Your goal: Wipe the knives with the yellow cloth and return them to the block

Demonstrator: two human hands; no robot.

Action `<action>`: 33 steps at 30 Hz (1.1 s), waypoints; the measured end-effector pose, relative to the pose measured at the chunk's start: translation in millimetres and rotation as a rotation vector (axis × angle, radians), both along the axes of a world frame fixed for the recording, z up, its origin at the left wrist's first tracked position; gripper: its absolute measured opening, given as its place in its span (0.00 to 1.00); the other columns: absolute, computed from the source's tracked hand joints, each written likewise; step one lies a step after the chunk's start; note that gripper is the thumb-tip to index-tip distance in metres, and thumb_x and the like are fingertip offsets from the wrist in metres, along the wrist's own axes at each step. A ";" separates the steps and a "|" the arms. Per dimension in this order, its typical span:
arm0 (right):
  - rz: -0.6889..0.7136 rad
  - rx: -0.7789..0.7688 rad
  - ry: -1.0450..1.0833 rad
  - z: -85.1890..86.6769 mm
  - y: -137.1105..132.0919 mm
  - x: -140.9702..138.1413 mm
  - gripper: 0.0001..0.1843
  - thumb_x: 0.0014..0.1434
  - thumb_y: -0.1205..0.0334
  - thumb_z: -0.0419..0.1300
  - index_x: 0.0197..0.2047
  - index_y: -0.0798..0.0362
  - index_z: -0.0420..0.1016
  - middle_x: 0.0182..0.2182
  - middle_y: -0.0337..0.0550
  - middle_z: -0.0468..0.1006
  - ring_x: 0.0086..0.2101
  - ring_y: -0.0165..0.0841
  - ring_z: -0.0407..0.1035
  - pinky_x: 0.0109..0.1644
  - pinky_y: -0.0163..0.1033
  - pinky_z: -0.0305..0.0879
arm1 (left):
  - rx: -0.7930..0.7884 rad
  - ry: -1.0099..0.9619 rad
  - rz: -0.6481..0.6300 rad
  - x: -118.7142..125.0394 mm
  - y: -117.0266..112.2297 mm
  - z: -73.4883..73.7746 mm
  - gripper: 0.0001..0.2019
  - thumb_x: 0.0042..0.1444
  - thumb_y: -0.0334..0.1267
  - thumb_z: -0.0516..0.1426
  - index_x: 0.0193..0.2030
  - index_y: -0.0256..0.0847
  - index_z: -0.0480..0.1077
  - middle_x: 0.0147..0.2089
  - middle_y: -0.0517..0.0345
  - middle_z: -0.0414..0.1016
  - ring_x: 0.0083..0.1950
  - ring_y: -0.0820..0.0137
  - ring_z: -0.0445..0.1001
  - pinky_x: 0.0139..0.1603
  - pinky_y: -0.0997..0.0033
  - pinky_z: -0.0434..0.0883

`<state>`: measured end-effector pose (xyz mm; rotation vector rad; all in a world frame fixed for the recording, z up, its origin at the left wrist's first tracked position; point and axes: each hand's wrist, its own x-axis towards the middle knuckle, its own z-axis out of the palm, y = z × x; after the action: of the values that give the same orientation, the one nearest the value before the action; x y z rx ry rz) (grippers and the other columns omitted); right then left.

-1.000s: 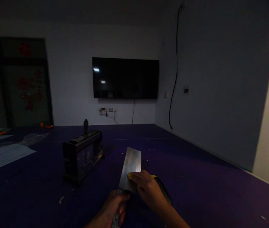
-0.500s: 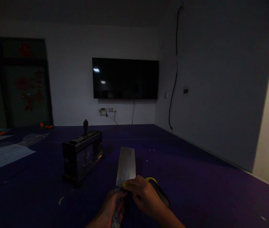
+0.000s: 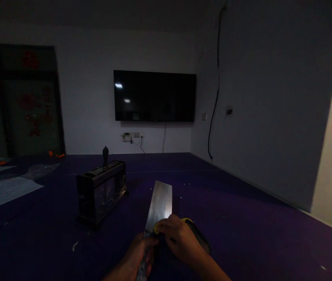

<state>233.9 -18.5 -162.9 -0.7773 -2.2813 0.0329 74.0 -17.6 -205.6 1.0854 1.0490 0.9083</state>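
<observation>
While holding the broad knife [image 3: 160, 199] by its handle in the left hand [image 3: 136, 251], pinching a small yellow piece [image 3: 156, 228] in the right hand [image 3: 179, 236], at the handle end of the blade; too dim to tell whether pressed flat or just over it. Pointed away, low in the middle of the view, above the purple surface [image 3: 242, 218]. Likeliest trouble, by judgement: a slip of the right fingertips across a long side, from pushing too hard or letting the handle twist. Also possible: a knock against the yellow-and-black object [image 3: 199, 236] just beside the right hand, from swinging wide. Well apart to the left, a black box-like appliance [image 3: 104, 195] with a knob on top, then a printed sheet [image 3: 8, 191] and clear plastic [image 3: 41, 170]. Dotted about, white scraps [image 3: 75, 246]. On the far wall [image 3: 86, 97], a dark television [image 3: 154, 97]; on the right wall [image 3: 271, 117], a hanging black cable [image 3: 214, 105].
</observation>
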 end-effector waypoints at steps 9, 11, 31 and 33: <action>-0.087 0.034 -0.036 0.6 2.4 3.2 0.21 0.53 0.76 0.49 0.44 0.47 0.73 0.40 0.39 0.77 0.39 0.32 0.67 0.43 0.35 0.65 | -0.008 0.033 -0.039 0.8 0.8 -1.4 0.20 0.39 0.50 0.55 0.08 0.41 0.55 0.05 0.65 0.50 0.06 0.77 0.53 0.07 0.79 0.44; -0.121 0.066 -0.019 2.2 3.7 5.8 0.21 0.53 0.76 0.49 0.44 0.48 0.73 0.40 0.40 0.77 0.39 0.32 0.68 0.43 0.35 0.66 | -0.022 0.048 -0.072 0.5 1.6 -2.0 0.21 0.37 0.50 0.55 0.06 0.41 0.54 0.05 0.63 0.51 0.06 0.77 0.54 0.07 0.79 0.44; -0.487 0.386 0.223 2.3 37.0 55.7 0.19 0.58 0.71 0.47 0.48 0.49 0.72 0.44 0.43 0.75 0.43 0.38 0.68 0.48 0.46 0.66 | -0.077 0.167 -0.174 -0.6 -17.0 7.1 0.13 0.39 0.39 0.59 0.31 0.41 0.59 0.09 0.71 0.58 0.08 0.79 0.54 0.12 0.81 0.49; -0.498 0.392 0.243 2.0 39.6 58.7 0.20 0.57 0.71 0.47 0.49 0.50 0.71 0.44 0.43 0.75 0.43 0.38 0.67 0.49 0.47 0.66 | -0.070 0.177 -0.175 -1.1 -16.6 5.5 0.14 0.39 0.40 0.59 0.31 0.41 0.59 0.09 0.72 0.58 0.08 0.79 0.53 0.12 0.81 0.50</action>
<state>292.5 21.2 -160.9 -1.0376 -1.7380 -0.5049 72.9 -34.3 -200.0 1.1945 1.1027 0.6399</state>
